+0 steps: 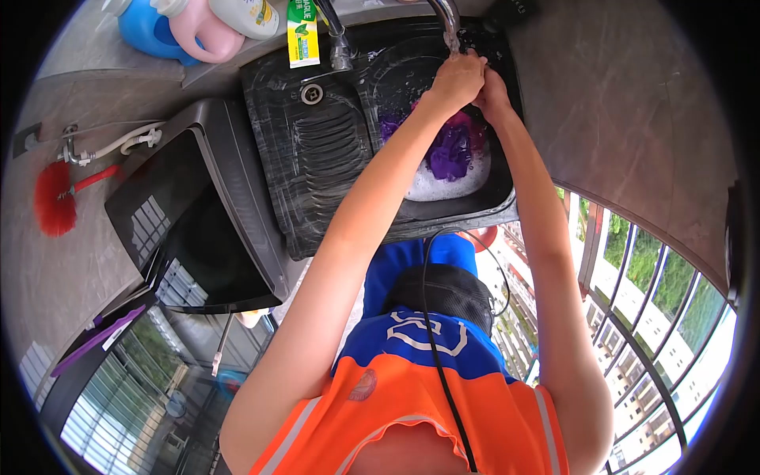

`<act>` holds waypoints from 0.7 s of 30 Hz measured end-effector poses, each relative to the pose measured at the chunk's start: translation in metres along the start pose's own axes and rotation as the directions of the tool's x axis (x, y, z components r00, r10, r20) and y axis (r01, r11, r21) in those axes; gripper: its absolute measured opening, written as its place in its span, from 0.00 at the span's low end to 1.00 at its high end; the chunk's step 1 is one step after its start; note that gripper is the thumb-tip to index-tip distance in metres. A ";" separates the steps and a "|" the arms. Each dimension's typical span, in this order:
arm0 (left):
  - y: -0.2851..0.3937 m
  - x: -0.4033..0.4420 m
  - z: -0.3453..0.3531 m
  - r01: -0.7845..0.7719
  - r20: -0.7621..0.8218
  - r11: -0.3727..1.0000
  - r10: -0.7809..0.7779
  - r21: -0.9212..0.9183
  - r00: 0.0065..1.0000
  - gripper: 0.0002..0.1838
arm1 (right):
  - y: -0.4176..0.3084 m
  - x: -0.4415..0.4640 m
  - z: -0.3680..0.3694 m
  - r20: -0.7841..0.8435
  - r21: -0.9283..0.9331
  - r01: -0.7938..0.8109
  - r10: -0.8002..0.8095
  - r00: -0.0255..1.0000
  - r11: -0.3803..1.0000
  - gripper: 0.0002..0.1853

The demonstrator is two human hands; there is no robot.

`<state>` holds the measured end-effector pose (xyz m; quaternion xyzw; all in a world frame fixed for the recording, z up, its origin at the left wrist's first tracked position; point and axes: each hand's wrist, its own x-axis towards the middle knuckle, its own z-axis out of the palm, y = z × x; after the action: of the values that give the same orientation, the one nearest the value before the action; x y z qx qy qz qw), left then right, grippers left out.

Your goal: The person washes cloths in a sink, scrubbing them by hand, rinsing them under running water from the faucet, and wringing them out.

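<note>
Two bare hands, together at the spout of a curved metal tap (447, 17) over the basin of a black sink (261, 170). Left hand (459, 83): back upward, fingers bent in close at the running water. Right hand (494, 93): just beside it, partly overlapped by it, fingers likewise drawn in. Whether either set of fingers holds something cannot be told; the tips are hidden.

One purple cloth (451, 154), crumpled, lying in the basin below the wrists, with a magenta part at its upper edge; whether that is a separate piece cannot be told. White suds (439, 188), along the near side of the cloth.

One ribbed washboard (332, 158), moulded into the sink left of the basin, with a round metal fitting (312, 94) above it. One second tap (340, 51), near the sink's back edge. One green and yellow packet (303, 39), beside that tap.

Three bottles, grouped at upper left: blue (146, 32), pink (204, 36), white (245, 16). One dark washing machine (190, 222), left of the sink. One red brush (55, 198), by the wall hose (131, 141).

One orange and blue shirt (443, 376), worn; one black cable (435, 348), running down its front.
</note>
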<state>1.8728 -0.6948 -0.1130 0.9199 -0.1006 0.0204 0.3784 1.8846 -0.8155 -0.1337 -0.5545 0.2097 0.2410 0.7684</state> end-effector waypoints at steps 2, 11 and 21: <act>-0.017 -0.014 0.003 0.066 0.053 0.993 -0.061 -0.097 0.997 0.13 | 0.030 0.012 -0.020 0.019 -0.317 -0.102 0.114 0.993 0.943 0.17; -0.096 -0.175 0.074 0.434 0.213 0.839 -0.382 -0.328 0.899 0.19 | 0.207 0.036 -0.055 0.410 -0.895 0.247 -0.466 0.784 -0.370 0.36; -0.095 -0.244 0.090 0.792 0.613 0.042 -0.608 -0.609 0.504 0.18 | 0.197 0.014 -0.078 0.718 -0.694 0.610 -0.309 0.623 -0.382 0.14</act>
<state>1.6491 -0.6501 -0.2707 0.5242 0.3323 -0.3060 0.7219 1.7725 -0.8348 -0.3126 -0.9164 -0.3726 0.0166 0.1456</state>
